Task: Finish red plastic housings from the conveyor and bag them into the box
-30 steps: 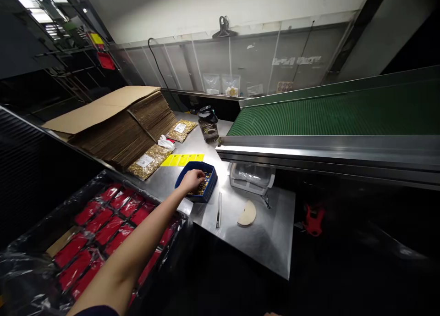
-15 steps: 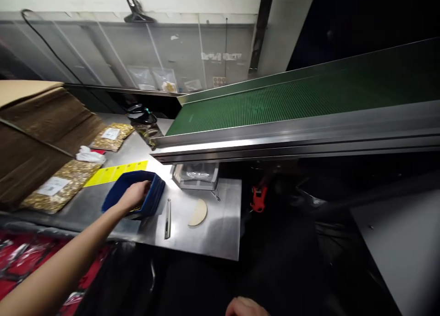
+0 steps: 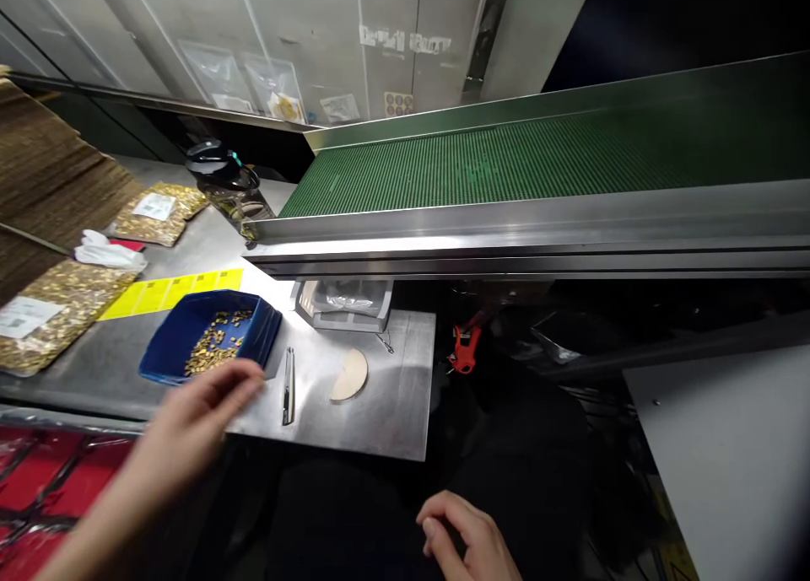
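A green conveyor belt (image 3: pixel 506 164) crosses the upper right, a dark-lidded jar (image 3: pixel 228 185) stands at its left end, gold-filled bags (image 3: pixel 44 320) and a yellow label strip (image 3: pixel 170 293) lie at left — red packets (image 3: pixel 38 488) fill the lower left corner.

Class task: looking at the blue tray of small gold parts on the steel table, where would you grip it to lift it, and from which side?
Probably grip the blue tray by its near rim, coming from the front: that raised edge faces the left hand and the gold parts lie inside, away from it.
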Motion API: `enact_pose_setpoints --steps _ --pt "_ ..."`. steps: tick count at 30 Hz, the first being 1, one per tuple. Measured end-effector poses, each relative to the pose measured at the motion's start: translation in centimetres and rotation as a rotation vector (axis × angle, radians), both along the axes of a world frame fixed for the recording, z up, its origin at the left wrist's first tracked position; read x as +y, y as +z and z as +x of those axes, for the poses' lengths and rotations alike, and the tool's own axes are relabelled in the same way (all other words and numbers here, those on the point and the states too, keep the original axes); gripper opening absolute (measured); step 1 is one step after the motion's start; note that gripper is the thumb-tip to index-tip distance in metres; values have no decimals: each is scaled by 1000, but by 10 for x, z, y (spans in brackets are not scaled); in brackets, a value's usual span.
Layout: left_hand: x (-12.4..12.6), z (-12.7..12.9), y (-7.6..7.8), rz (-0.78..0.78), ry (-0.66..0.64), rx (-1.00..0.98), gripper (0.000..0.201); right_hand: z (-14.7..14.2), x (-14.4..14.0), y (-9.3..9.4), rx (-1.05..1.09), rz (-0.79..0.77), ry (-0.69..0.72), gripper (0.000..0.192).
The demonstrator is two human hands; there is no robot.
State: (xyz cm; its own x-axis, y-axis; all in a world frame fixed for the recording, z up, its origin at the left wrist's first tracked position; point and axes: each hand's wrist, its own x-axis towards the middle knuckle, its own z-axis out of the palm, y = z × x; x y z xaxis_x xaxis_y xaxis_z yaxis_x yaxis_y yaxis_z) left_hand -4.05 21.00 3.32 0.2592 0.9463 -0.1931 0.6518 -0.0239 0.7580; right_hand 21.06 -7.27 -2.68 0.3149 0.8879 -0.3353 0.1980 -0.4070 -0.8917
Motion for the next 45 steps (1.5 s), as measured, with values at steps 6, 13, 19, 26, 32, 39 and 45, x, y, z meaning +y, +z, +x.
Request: enact_pose_setpoints --steps 6,13,19,26,32,39,45 --pt "-162 79 -49 -989 -251 -619 37 -20 15 5 108 110 67 37" --pt "-183 92 -61 -1235 -75 -822 34 -17 0 -4 70 60 19 31" --pt "-189 102 -52 -1383 58 -897 31 -14 -8 -10 56 97 -168 28" --pt "-198 111 -61 -1445 77 -970 22 -2 -19 -10 3 95 -114 20" --pt "-198 119 -61 -1404 98 -980 29 -5 -20 0 63 92 -283 24" --pt "-196 119 -65 -1287 159 -939 23 21 -20 -1 273 -104 -538 42" --pt "-194 118 -60 -1209 117 -883 26 21 -19 3 350 -106 -466 34"
